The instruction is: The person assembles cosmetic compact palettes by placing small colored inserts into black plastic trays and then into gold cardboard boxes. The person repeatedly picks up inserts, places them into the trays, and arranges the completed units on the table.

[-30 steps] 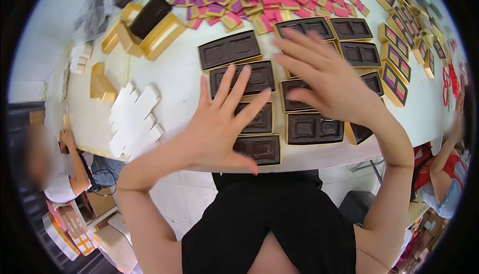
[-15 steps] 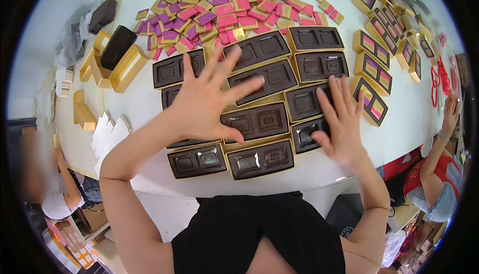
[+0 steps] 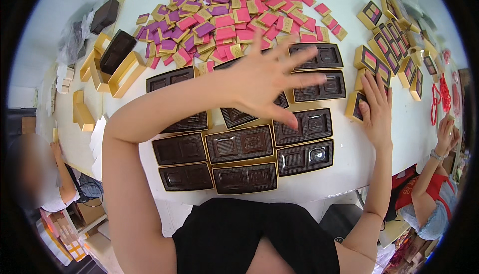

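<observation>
Several gold boxes with dark brown two-hollow trays stand in rows on the white table, such as the near tray box (image 3: 244,178). Above the far rows hovers my left hand (image 3: 262,82), fingers spread and slightly blurred, holding nothing; it hides parts of some boxes. My right hand (image 3: 376,107) rests on the filled boxes at the right, fingers stretched over one filled box (image 3: 354,107) and largely covering it. Another filled box (image 3: 367,58), with pink pieces in its tray, sits just beyond those fingers. A large heap of pink, purple and gold wrapped pieces (image 3: 224,19) lies at the far side.
More filled boxes (image 3: 386,39) stand at the far right, near red cords (image 3: 441,92). At the left are open gold box sleeves (image 3: 124,74), a dark tray (image 3: 117,52) and white folded cards (image 3: 98,144). One person (image 3: 424,194) is at the right, another (image 3: 45,174) at the left.
My left hand has moved right and slightly away from me. My right hand has gone from the tray boxes to the filled boxes. The near tray boxes have shifted toward me, opening a gap between rows.
</observation>
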The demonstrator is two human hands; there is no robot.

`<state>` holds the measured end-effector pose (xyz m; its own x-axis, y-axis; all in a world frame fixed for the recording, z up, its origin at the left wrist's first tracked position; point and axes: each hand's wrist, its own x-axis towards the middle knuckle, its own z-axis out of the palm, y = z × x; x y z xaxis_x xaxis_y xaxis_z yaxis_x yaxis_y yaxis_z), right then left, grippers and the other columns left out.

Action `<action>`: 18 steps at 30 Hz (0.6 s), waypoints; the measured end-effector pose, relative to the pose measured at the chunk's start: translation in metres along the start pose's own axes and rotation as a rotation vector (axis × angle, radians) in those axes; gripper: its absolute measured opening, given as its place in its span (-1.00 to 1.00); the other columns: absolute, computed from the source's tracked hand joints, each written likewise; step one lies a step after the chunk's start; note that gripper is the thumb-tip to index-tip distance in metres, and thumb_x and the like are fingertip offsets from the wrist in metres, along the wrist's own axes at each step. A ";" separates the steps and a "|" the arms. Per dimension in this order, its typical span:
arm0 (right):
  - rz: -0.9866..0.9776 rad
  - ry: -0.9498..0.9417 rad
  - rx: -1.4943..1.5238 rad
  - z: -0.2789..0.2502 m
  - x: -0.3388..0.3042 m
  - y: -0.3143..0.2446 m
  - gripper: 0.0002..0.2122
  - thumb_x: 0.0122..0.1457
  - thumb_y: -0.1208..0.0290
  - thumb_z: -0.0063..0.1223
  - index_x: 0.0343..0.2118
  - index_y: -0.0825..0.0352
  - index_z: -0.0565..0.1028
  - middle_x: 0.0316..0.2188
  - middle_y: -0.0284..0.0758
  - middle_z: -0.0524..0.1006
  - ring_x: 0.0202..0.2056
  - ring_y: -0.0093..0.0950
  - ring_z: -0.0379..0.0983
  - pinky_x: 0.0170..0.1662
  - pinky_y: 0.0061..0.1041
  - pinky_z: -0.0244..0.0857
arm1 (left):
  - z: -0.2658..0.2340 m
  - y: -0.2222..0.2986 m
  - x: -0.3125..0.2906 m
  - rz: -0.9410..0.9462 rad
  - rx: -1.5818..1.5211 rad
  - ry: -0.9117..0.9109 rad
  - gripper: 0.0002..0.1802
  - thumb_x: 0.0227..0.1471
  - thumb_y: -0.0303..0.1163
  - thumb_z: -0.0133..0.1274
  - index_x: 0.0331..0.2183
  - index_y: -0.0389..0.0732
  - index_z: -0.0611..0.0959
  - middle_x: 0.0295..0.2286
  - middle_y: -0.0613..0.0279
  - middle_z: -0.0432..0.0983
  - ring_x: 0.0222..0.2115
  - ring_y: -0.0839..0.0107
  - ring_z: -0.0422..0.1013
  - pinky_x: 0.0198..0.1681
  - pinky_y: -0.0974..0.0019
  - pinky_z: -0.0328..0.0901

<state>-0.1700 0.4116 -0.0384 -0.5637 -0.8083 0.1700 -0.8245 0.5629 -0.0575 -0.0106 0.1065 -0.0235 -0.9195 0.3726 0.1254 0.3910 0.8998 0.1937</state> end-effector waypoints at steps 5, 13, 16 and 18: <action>-0.101 0.239 0.042 -0.005 0.038 0.013 -0.67 0.19 0.42 0.09 0.05 0.20 0.51 -0.03 -0.27 0.56 0.10 -0.21 0.39 0.24 -0.13 0.10 | 0.016 0.019 -0.001 0.083 -0.041 -0.032 -0.10 -0.13 0.36 0.10 0.24 0.34 0.32 0.31 0.08 -0.04 0.31 -0.15 -0.11 0.17 -0.65 -0.32; -0.316 0.080 0.283 0.036 0.162 -0.021 -0.58 0.11 0.52 0.18 0.07 0.30 0.45 -0.15 -0.21 0.54 -0.09 -0.22 0.45 0.04 -0.32 0.31 | 0.005 0.021 -0.023 0.103 -0.064 -0.051 -0.24 -0.05 0.26 0.09 0.19 0.33 0.42 0.28 0.07 0.05 0.27 -0.11 -0.01 0.18 -0.49 -0.16; -0.181 -0.084 0.301 0.037 0.164 -0.026 -0.50 0.08 0.58 0.18 0.14 0.30 0.38 -0.20 -0.21 0.51 -0.18 -0.22 0.42 0.00 -0.29 0.31 | 0.006 0.022 -0.026 0.080 -0.071 -0.045 -0.26 -0.04 0.25 0.09 0.18 0.32 0.43 0.28 0.07 0.05 0.26 -0.11 0.00 0.16 -0.48 -0.13; -0.178 -0.050 0.354 0.041 0.155 -0.017 -0.49 0.06 0.61 0.17 0.13 0.29 0.39 -0.18 -0.23 0.51 -0.17 -0.23 0.41 0.00 -0.29 0.31 | 0.006 0.022 -0.027 0.078 -0.076 -0.034 -0.27 -0.03 0.24 0.09 0.18 0.32 0.43 0.28 0.07 0.05 0.26 -0.11 0.01 0.15 -0.47 -0.10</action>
<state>-0.2452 0.2694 -0.0518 -0.4050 -0.9002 0.1600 -0.8705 0.3262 -0.3686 0.0226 0.1174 -0.0285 -0.8864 0.4495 0.1103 0.4623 0.8485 0.2576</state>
